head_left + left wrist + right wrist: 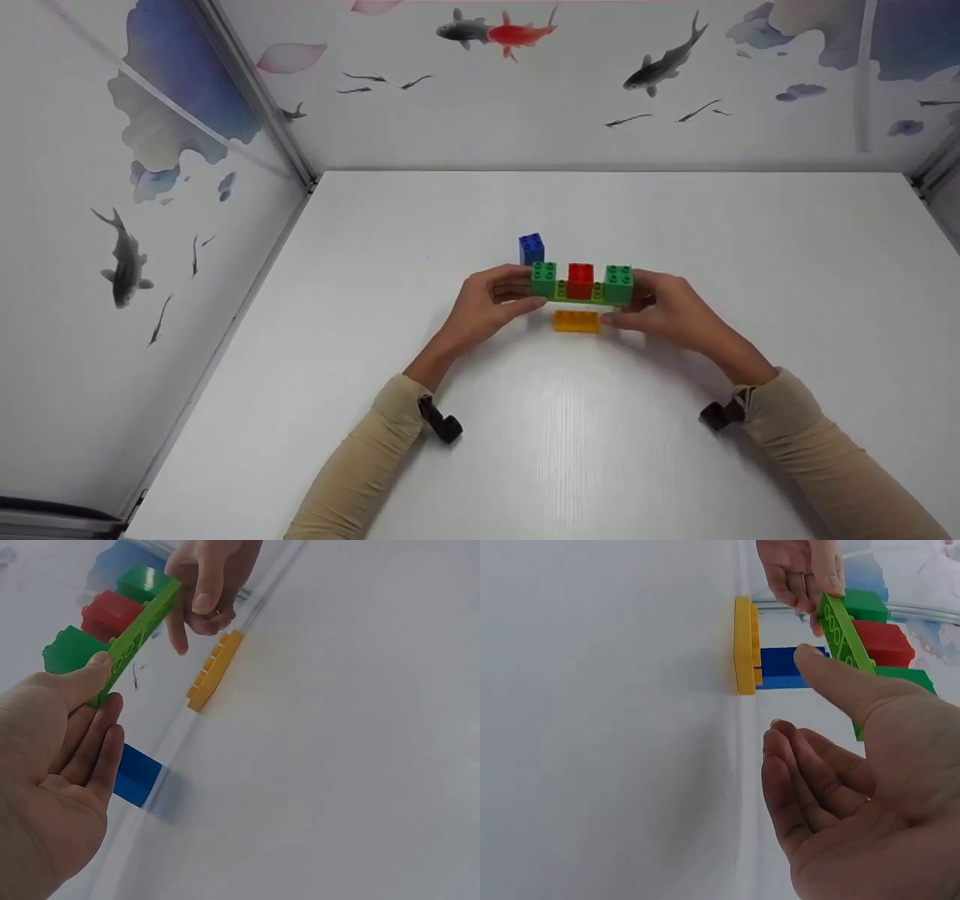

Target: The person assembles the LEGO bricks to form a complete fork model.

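Observation:
My left hand (487,301) pinches the left end of a long lime-green building brick (141,637) between thumb and fingers, holding it above the table. On top of it sit a red brick (580,281) in the middle and a green brick (544,280) and another green brick (619,283) at the ends. Around the right end is my right hand (671,311), thumb and fingers spread apart with no visible grip. An orange-yellow brick (576,322) lies on the table below, near the right thumb. Behind the left fingers stands a blue brick stack (532,249), partly hidden.
The white table (570,435) stretches out around the bricks. A back wall (540,112) and a left wall (60,247), both printed with fish, border it. Each wrist carries a black strap mount, one by the left sleeve (352,457).

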The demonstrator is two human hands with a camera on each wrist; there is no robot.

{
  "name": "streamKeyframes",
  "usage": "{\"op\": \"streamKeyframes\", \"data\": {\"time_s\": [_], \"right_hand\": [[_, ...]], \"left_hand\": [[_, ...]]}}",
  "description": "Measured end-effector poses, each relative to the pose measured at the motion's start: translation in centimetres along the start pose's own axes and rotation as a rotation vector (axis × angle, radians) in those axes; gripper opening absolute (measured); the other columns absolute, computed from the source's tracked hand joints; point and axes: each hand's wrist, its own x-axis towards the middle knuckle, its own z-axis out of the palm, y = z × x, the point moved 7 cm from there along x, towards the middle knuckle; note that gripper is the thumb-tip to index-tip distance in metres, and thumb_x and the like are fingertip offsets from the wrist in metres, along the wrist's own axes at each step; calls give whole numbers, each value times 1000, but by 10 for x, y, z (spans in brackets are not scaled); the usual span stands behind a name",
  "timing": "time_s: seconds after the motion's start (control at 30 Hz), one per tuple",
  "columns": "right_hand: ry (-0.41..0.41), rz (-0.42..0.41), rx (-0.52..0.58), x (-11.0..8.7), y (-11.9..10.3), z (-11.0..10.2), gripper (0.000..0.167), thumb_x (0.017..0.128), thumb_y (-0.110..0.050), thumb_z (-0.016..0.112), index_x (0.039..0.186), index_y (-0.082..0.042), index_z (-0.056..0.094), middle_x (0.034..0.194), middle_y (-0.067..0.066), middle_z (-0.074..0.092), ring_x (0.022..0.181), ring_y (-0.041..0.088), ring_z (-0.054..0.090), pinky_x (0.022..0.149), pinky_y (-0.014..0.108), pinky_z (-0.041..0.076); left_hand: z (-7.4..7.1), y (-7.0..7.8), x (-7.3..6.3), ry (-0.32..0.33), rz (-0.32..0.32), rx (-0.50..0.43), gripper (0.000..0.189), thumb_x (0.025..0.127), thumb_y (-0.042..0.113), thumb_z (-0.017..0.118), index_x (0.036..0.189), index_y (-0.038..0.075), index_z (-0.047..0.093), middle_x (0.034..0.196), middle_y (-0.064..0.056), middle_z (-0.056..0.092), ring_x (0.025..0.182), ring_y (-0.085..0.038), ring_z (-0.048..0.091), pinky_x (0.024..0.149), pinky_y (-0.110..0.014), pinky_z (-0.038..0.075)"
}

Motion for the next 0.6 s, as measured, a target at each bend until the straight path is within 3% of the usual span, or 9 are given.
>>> {"op": "streamKeyframes", "data": {"time_s": [0.13, 0.23, 0.47, 0.6], "right_hand": [[11, -59, 21, -4, -1, -10, 53, 91, -34, 90, 134, -10, 69, 121, 5, 77, 108, 25, 74, 99, 43, 64], [21, -86, 35, -6, -1, -15, 51, 92, -30, 89, 135, -10, 69, 125, 6, 76, 112, 26, 75, 101, 46, 63], [25, -101, 37, -7, -2, -20, 44, 94, -28, 87, 133, -13, 71, 127, 5, 76, 113, 27, 76, 97, 23, 62], [7, -109, 29, -7, -2, -19, 43, 94, -23, 88, 132, -12, 72, 125, 4, 77, 111, 25, 76, 95, 24, 62]], "left_hand": [[1, -1, 0, -14, -2, 10, 42, 97, 28, 85, 137, 22, 72, 128, 4, 78, 115, -15, 75, 107, -30, 59], [1, -2, 0, -10, -18, 16, 42, 96, 29, 85, 136, 23, 73, 127, 5, 78, 115, -14, 75, 107, -30, 59], [0, -4, -2, -7, -59, 43, 44, 96, 30, 86, 136, 20, 72, 128, 3, 78, 115, -14, 76, 106, -30, 60], [1, -5, -2, -21, -75, 72, 46, 95, 32, 86, 137, 18, 72, 129, 1, 77, 116, -14, 75, 106, -31, 60]]}}
